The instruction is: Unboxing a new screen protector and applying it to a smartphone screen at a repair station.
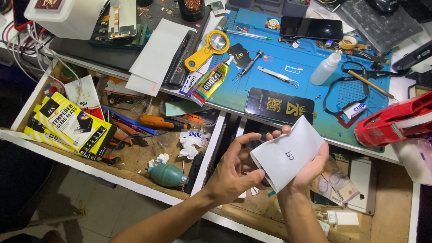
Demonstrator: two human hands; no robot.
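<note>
Above the open drawer (135, 157), white envelope (288, 155) between left hand (231, 173) and right hand (310, 168)

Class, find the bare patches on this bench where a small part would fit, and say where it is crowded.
Bare blue mat lies between the tweezers and the white bottle. Some wood shows in the open drawer beside the teal blower. The mat's back edge and the drawer's left side are crowded.

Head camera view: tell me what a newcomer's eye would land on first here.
First the white paper sleeve held in both hands, the left hand and right hand, low in the middle over an open drawer. Behind it lies the bright blue work mat, strewn with a yellow magnifier, tweezers and a dark phone. At left, yellow screen-protector boxes lie in a wooden drawer; a red tape dispenser sits at the right edge.
</note>
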